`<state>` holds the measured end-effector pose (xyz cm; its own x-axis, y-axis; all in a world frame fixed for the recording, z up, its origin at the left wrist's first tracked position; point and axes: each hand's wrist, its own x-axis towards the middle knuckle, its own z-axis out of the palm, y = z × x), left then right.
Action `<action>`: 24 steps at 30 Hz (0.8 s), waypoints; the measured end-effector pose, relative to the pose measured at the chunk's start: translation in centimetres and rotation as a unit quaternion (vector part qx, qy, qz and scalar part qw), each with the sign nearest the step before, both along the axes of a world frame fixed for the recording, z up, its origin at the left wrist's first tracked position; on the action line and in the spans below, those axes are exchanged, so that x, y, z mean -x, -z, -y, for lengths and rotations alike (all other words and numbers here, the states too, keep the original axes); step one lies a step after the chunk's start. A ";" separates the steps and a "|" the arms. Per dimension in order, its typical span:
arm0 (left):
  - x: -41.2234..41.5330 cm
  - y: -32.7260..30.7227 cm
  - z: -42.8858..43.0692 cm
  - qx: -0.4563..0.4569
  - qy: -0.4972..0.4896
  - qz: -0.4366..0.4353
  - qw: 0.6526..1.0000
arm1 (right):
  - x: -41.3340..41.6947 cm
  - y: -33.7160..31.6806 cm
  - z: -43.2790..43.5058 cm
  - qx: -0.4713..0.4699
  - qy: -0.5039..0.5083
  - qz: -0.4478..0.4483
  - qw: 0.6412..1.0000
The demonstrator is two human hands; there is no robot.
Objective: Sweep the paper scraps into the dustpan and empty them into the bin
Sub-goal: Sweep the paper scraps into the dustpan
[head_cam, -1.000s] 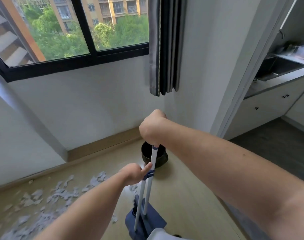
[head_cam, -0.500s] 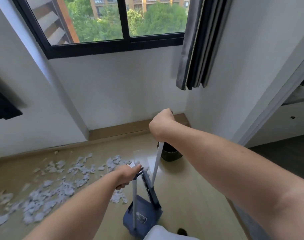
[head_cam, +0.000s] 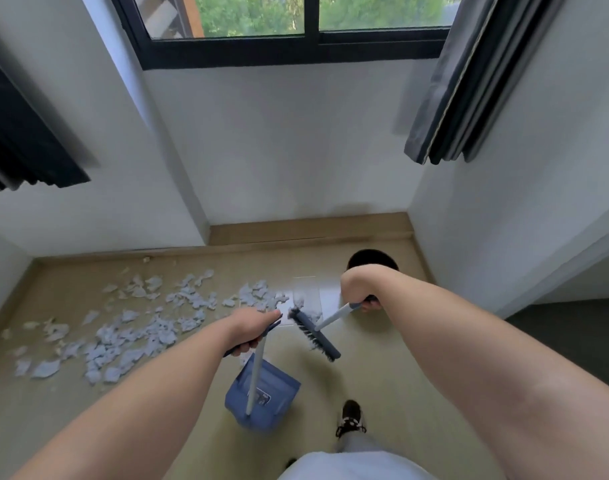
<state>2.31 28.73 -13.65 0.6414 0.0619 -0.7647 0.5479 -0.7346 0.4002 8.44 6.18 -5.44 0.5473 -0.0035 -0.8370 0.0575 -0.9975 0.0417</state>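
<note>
Floor-strewn paper scraps (head_cam: 129, 327) lie left of left-hand fingers (head_cam: 251, 346) clenching dustpan (head_cam: 263, 396) handle, right hand (head_cam: 360, 285) clenching broom (head_cam: 315, 336)

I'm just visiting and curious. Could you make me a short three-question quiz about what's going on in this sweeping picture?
1. True or false: the dustpan already holds paper scraps.
2. Which hand holds the broom: A) left hand, B) right hand?
3. Where does the bin stand?

Key:
1. False; the scraps lie on the floor.
2. B.
3. In the corner, partly hidden behind the right hand.
</note>
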 end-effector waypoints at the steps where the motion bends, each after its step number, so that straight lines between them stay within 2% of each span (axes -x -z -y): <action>1: -0.6 0.1 -0.3 -0.004 -0.005 0.000 1.000 | -0.6 0.2 -0.1 -0.016 0.010 0.012 1.000; 5: -3.9 0.5 -1.2 -0.010 -0.027 -0.007 1.000 | -4.4 3.2 -0.6 -0.097 0.018 0.093 0.991; 10: -9.4 0.6 -1.7 -0.019 -0.062 -0.015 0.998 | -10.5 6.7 -2.5 -0.058 -0.060 0.074 0.994; 15: -14.6 1.2 -2.3 -0.030 -0.079 -0.028 0.996 | -17.7 11.1 -2.6 -0.062 0.019 0.097 0.993; 18: -17.0 1.5 -2.6 -0.028 -0.085 -0.032 0.995 | -20.9 13.3 -3.0 -0.052 0.049 0.076 0.995; 24: -20.7 2.2 -3.2 -0.022 -0.099 -0.038 0.994 | -23.3 16.1 -3.9 -0.011 0.032 0.097 0.995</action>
